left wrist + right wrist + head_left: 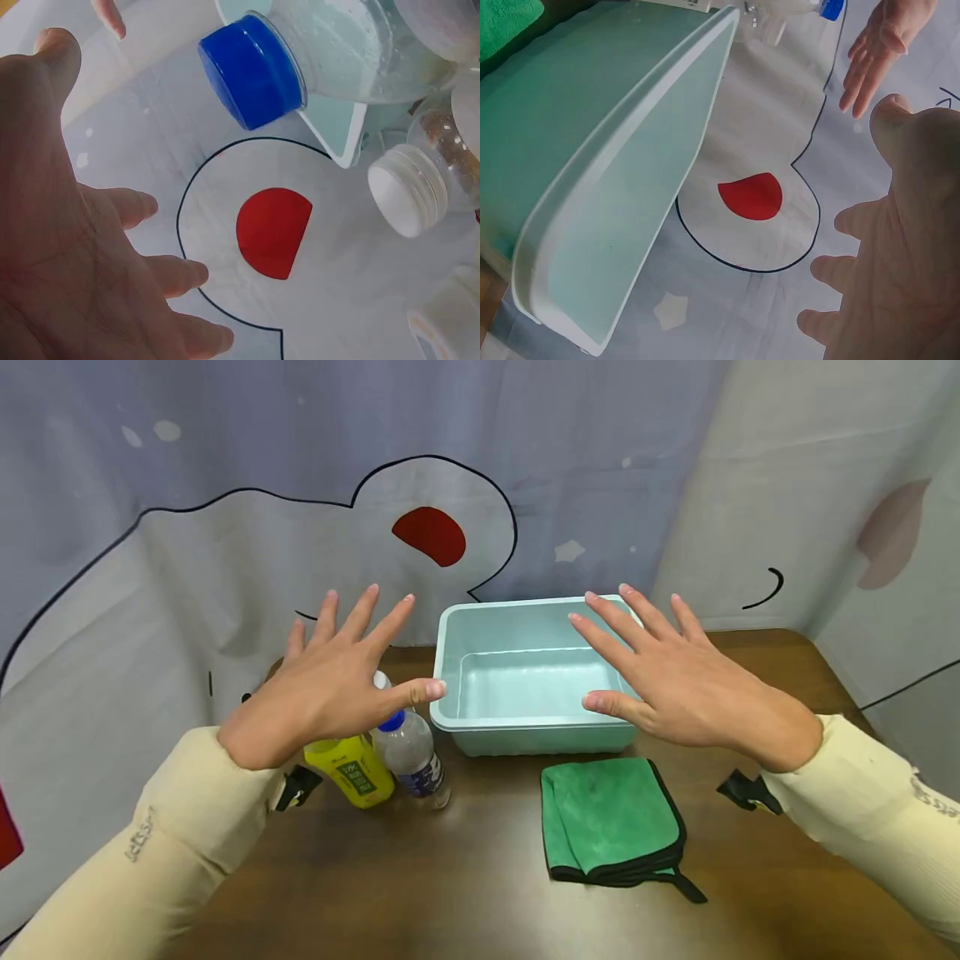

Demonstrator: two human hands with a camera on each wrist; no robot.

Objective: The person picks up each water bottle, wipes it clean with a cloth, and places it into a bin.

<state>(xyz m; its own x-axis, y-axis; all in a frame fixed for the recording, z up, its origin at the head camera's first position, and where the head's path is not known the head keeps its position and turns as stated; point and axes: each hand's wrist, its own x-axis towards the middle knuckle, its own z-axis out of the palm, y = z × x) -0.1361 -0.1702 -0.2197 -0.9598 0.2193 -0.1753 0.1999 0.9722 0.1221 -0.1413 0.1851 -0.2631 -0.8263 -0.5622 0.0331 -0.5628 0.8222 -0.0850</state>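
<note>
My left hand (322, 685), fingers straight and spread, hovers over the bottles at the left and holds nothing. Beneath it stand a clear plastic bottle (411, 752) with a blue cap (251, 71) and a yellow bottle (356, 772) with a dark label, its top hidden by the hand. My right hand (675, 685) is likewise spread and bare, above the right side of a pale green plastic basin (540, 742), overlapping its rim in the head view. The basin's visible inside holds nothing. In front of it lies a folded green cloth (611, 814) with black edging.
Behind the blue-capped bottle is a clear bottle with a white cap (409, 191). Everything stands on a brown wooden table (465, 885). A printed curtain (570, 460) hangs close behind the table and along its right side.
</note>
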